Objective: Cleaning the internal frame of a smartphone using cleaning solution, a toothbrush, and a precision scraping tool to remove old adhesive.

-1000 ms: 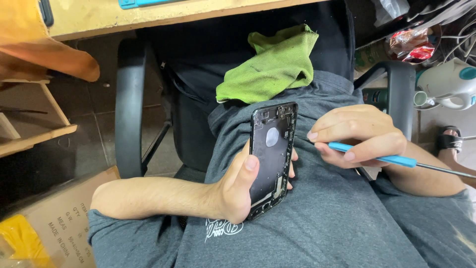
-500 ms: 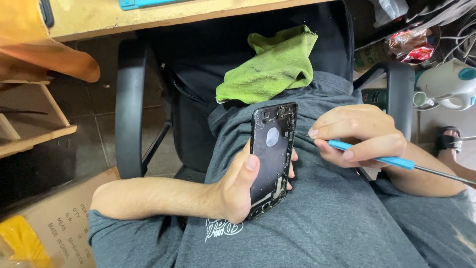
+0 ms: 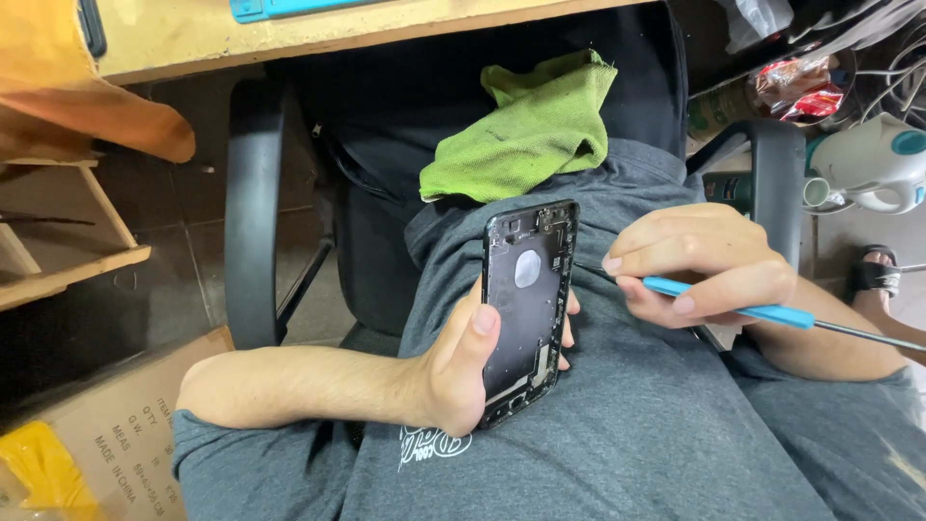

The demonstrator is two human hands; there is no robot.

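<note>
Left hand [image 3: 463, 371] gripped a black phone housing [image 3: 529, 307], thumb along its 9 o'clock edge and fingers wrapped behind, tips showing at the 3 o'clock edge. The housing was empty, its inside facing up toward the camera, and it rested on the person's grey shirt at belly level, probably to steady it and keep the interior in view.

Right hand [image 3: 696, 262], at 3 o'clock of the housing, was closed in a pinch on a blue-handled tool [image 3: 733, 307]. Its thin metal shaft ran off toward 3 o'clock, and a fine dark tip reached toward the housing's upper right edge; whether it touched could not be told. The pen-like grip probably suited fine prying or picking work.

A green cloth [image 3: 526, 135] lay on the lap at 12 o'clock of the housing, just beyond its top end. Black chair armrests [image 3: 253, 207] stood at both sides. The table [image 3: 318, 34] edge ran across the top, and a cardboard box [image 3: 116, 425] sat at 8 o'clock.

Compared with a second ago, almost nothing changed: same grips, housing in the same spot, right hand at most slightly shifted.
</note>
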